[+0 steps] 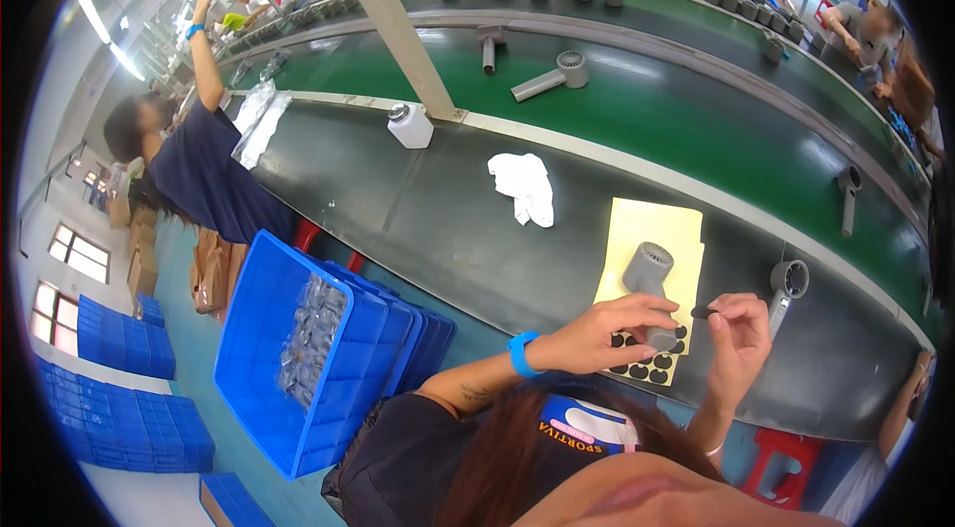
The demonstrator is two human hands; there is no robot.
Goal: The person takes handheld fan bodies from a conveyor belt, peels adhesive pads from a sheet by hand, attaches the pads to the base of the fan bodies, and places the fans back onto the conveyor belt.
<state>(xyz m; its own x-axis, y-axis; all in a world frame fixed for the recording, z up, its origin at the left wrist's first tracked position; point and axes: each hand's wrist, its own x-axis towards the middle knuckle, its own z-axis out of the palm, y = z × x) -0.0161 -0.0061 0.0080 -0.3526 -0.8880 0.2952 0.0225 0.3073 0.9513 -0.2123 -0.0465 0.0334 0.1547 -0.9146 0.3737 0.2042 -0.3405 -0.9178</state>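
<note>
My left hand (607, 333), with a blue wristband above it, is closed around the handle of a grey hair dryer (649, 266). The dryer's round grilled head points away from me, and its handle end faces my right hand. Between the thumb and fingers of my right hand (741, 328) is a small black round sticker (704, 311), held just right of the handle end. Beneath both lie yellow sheets (652, 219), the nearer part covered with several black round stickers (637, 370). Another grey hair dryer (791, 278) rests on the bench to the right.
A white cloth (524, 189) and a white bottle (410, 125) are on the dark bench. Beyond a rail, a green conveyor (657, 99) carries several grey dryers. Blue crates (298, 358) stand at the left, one holding bagged parts. A metal post (393, 30) rises behind the bench. Co-workers are nearby.
</note>
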